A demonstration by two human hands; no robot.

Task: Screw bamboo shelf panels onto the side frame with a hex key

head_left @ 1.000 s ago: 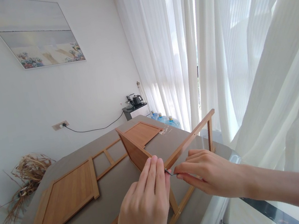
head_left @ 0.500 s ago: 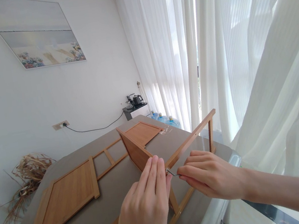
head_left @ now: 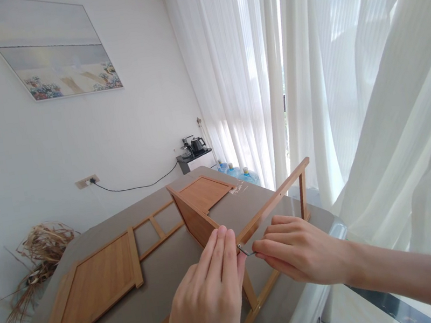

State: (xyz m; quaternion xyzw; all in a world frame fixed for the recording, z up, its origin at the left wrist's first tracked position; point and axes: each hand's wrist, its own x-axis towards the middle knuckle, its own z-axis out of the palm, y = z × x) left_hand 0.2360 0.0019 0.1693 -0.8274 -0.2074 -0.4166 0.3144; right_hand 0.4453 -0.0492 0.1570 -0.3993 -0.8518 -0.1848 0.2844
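Observation:
In the head view a wooden frame point(head_left: 273, 204) stands on edge on the table, with an upright wood panel point(head_left: 194, 219) meeting its rail. My left hand point(head_left: 211, 288) lies over that joint, its fingers pressed together on the wood and its thumb mostly hidden. The fingers of my right hand point(head_left: 297, 252) are closed on the free end of a small metal hex key point(head_left: 246, 251). The key's other end meets the rail just right of my left fingertips. Whatever fastener it sits in is too small to make out.
A flat panel with a ladder-like frame point(head_left: 95, 279) lies on the grey table point(head_left: 171, 294) at left. Another panel point(head_left: 204, 191) lies at the far end. Beyond are a kettle point(head_left: 197, 144) on a cabinet and water bottles point(head_left: 247, 175). White curtains point(head_left: 310, 86) hang at right.
My right hand has shifted slightly left along with the hex key, whose angle differs a little. My left hand stays on the joint. The frame keeps nearly the same place.

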